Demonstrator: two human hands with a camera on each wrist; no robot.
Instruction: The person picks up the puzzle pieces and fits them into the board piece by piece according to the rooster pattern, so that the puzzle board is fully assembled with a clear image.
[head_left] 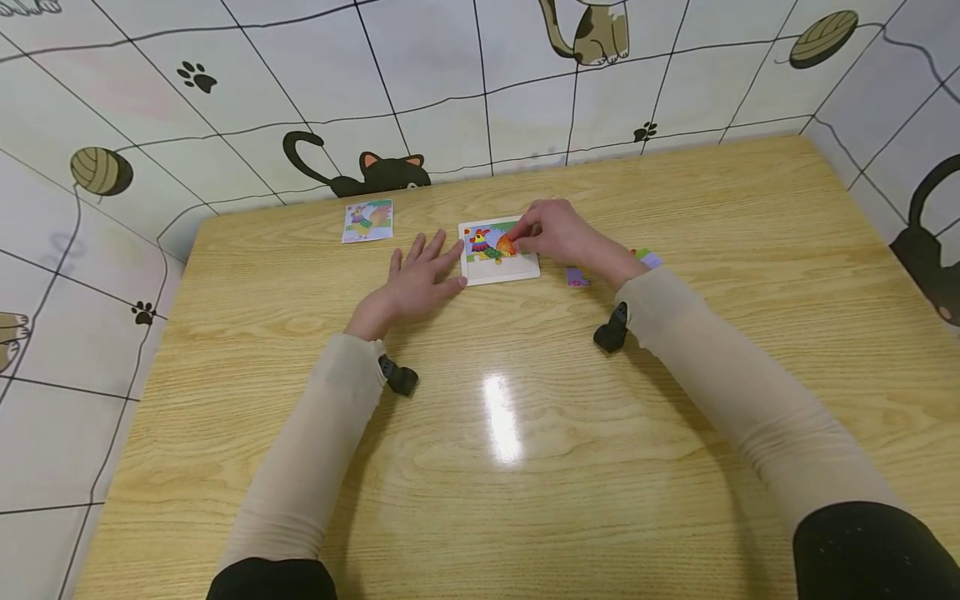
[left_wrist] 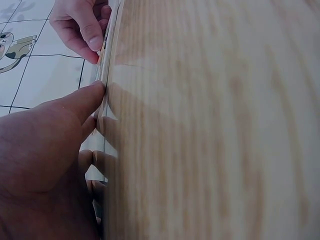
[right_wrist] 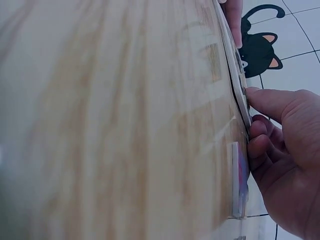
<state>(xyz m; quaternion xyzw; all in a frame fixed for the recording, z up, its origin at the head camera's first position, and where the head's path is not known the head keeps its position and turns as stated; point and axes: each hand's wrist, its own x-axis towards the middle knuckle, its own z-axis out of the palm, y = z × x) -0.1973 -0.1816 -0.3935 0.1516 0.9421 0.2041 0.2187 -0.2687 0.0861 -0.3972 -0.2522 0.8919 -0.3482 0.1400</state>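
A white-framed jigsaw puzzle board (head_left: 504, 272) lies on the table in the head view, its upper part showing a colourful rooster and its lower strip bare white. My left hand (head_left: 415, 285) rests on the table with fingers spread, thumb and index fingertip at the board's left edge. Over the board's right side, my right hand (head_left: 564, 233) pinches an orange puzzle piece (head_left: 507, 245) at the rooster's tail, between thumb and index finger. The right wrist view has the thumb (right_wrist: 272, 102) against the board's edge, the other fingers curled below it.
Loose purple puzzle pieces (head_left: 577, 277) and a green and lilac piece (head_left: 648, 258) lie near my right forearm. A pale rooster picture card (head_left: 367, 222) lies at the back left. Behind the wooden table (head_left: 450, 500) stands a tiled wall with cat drawings (head_left: 390, 173).
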